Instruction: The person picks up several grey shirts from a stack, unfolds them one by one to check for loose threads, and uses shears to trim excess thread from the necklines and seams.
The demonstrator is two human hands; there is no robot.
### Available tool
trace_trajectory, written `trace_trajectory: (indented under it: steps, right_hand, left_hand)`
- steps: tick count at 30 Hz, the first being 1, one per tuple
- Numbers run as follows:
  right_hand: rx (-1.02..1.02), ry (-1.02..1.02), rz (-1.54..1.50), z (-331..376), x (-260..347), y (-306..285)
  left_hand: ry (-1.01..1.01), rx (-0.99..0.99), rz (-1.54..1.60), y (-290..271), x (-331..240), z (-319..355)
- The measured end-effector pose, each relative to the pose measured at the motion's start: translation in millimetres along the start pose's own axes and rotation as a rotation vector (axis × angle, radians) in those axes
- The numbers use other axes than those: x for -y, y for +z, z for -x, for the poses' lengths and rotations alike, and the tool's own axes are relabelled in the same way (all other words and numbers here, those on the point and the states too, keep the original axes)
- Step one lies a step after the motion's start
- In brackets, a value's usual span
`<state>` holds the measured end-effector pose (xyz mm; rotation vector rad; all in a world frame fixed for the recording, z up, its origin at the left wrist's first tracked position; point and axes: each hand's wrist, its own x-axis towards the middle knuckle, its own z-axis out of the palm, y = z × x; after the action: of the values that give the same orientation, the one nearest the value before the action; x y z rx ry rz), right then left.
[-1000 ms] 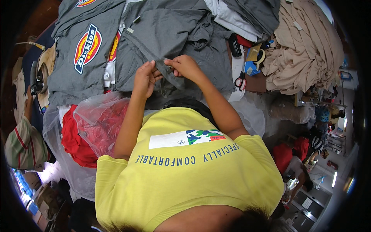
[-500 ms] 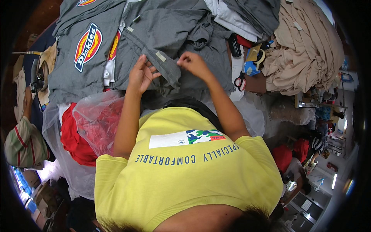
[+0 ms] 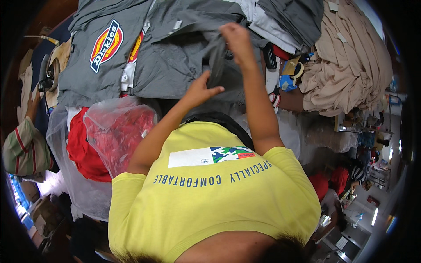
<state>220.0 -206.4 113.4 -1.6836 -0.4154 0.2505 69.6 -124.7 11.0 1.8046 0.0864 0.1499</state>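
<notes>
Near the front edge of the counter [image 3: 290, 101], the left hand [image 3: 201, 91] is half open beside a grey T-shirt [image 3: 173, 65]; the right hand [image 3: 239, 43] pinches it up.

You wore a yellow shirt [image 3: 210, 206] with short sleeves [image 3: 125, 190] and a ribbed collar [image 3: 237, 227]. Across its chest ran a white strip [image 3: 187, 159] bearing a small round emblem [image 3: 205, 161], then a camouflage block [image 3: 222, 154] in blue, green and white with a red-orange patch [image 3: 247, 155]. Dark blue lettering [image 3: 193, 181] curved between strip and collar. Your left hand [image 3: 201, 93] and right hand [image 3: 239, 42] were bare.
</notes>
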Motion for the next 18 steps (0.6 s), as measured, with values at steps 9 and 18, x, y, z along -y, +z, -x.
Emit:
trace_trajectory:
  steps: [9,18]
  right_hand:
    - [-0.495,0.080,-0.771,23.9,-29.0,-177.6]
    - [-0.797,0.261,-0.394,52.8,-81.6,-159.4]
  left_hand:
    - [0.249,-0.063,-0.966,-43.7,16.6,40.0]
    - [0.237,0.094,-0.409,-39.2,11.5,20.5]
